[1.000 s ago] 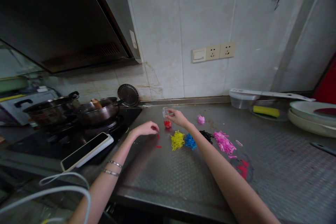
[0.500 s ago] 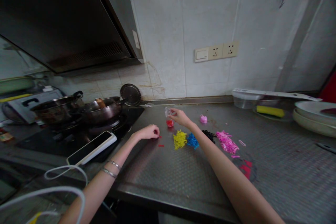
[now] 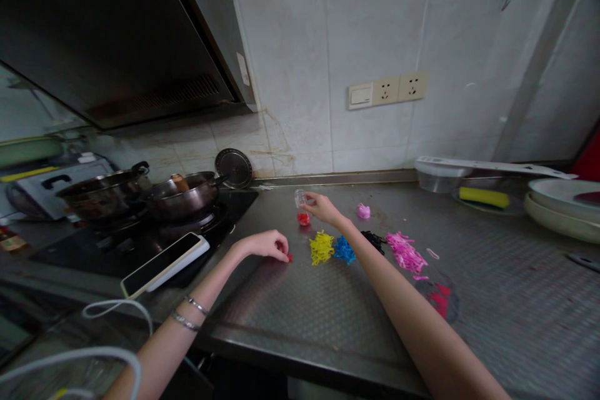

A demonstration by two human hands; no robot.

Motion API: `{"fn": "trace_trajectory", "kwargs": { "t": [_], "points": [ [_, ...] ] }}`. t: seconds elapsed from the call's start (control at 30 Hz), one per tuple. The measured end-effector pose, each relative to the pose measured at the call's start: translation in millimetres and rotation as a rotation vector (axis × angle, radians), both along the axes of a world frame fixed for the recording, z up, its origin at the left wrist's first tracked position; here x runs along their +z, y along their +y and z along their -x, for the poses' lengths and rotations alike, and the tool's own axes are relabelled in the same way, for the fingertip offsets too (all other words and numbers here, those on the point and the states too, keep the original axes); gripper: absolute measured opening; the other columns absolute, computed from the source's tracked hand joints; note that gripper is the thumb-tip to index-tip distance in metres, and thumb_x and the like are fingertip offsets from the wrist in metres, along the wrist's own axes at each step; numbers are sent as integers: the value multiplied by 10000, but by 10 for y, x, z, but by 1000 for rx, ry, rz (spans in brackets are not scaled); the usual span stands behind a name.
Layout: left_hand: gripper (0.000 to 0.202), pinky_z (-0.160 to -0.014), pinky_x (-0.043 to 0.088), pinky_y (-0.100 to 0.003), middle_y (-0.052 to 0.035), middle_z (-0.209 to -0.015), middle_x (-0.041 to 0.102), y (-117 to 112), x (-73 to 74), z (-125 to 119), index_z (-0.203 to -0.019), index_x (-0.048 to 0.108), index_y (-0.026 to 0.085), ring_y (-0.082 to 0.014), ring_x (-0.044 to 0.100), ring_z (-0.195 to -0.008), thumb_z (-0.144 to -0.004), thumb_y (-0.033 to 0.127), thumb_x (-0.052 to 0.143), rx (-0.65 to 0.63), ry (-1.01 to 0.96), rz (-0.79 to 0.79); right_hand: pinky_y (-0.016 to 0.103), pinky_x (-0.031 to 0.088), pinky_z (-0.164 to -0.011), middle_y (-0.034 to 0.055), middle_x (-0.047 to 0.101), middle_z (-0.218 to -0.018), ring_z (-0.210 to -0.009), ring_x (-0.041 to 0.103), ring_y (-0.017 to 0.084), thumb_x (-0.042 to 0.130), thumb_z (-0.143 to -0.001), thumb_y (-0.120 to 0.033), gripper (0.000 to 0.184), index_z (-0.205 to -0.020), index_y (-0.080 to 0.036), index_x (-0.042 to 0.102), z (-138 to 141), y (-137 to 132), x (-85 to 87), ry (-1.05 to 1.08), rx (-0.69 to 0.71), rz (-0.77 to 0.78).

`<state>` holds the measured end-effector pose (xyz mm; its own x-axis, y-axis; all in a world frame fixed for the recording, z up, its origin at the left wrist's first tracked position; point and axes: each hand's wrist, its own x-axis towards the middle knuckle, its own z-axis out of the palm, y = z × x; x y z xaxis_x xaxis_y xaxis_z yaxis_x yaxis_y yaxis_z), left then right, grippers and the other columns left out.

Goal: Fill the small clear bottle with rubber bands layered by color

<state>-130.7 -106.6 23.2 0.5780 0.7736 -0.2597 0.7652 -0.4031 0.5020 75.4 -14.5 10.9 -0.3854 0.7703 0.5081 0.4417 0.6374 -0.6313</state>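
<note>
My left hand (image 3: 265, 245) rests its fingertips on the steel counter (image 3: 290, 319), pinching small red pieces, with one red strip (image 3: 289, 257) at the fingertips. My right hand (image 3: 322, 209) holds a small clear plastic bottle (image 3: 300, 199) upright by its side. Just below that bottle lies a little heap of red strips (image 3: 304, 219). Past my right forearm lie a yellow heap (image 3: 321, 248), a blue heap (image 3: 344, 250), a black heap (image 3: 374, 240), a pink heap (image 3: 405, 252) and a small pink lump (image 3: 363, 211).
To the left, a phone (image 3: 164, 264) lies by the stove, which carries a pan (image 3: 182, 197) and a pot (image 3: 103, 194). A plastic tub (image 3: 438, 176), a yellow sponge (image 3: 484, 197) and stacked plates (image 3: 565, 200) stand at the right. A white cable (image 3: 70, 362) hangs at lower left.
My left hand has slid right and nearer to me, reaching the red strip on the counter. My right hand and the clear bottle have hardly moved.
</note>
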Motion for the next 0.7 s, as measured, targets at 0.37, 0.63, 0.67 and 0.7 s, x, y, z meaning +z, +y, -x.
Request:
{"fn": "trace_trajectory", "kwargs": {
  "t": [0.37, 0.63, 0.67, 0.7],
  "points": [
    [167, -523, 361, -177, -13, -626, 619, 158, 14, 10, -717, 656, 117, -98, 512, -559, -619, 195, 544, 35, -82, -132, 250, 462, -702, 85, 630, -991, -788, 611, 157, 579, -732, -317, 431, -1127, -152, 527, 6, -4, 7, 3, -11, 10],
    [216, -594, 407, -219, -53, -672, 633, 769, 649, -186, -734, 647, 88, -119, 542, -614, -662, 268, 552, 257, -415, -563, 250, 464, -695, 78, 631, -987, -766, 612, 152, 572, -734, -325, 423, -1120, -157, 527, 8, 18, -13, 25, 5, 9],
    [213, -587, 406, -219, -52, -662, 631, 809, 717, -239, -729, 648, 88, -118, 539, -606, -658, 267, 557, 253, -403, -573, 250, 463, -696, 76, 633, -978, -762, 612, 151, 569, -736, -325, 418, -1117, -157, 529, 6, 18, -15, 25, 11, 5],
    [211, -585, 405, -219, -52, -659, 631, 838, 770, -289, -722, 650, 87, -117, 537, -602, -652, 266, 563, 241, -388, -580, 249, 461, -698, 73, 635, -969, -762, 610, 151, 567, -737, -324, 412, -1112, -158, 530, 4, 16, -14, 24, 15, 1]
  ]
}}
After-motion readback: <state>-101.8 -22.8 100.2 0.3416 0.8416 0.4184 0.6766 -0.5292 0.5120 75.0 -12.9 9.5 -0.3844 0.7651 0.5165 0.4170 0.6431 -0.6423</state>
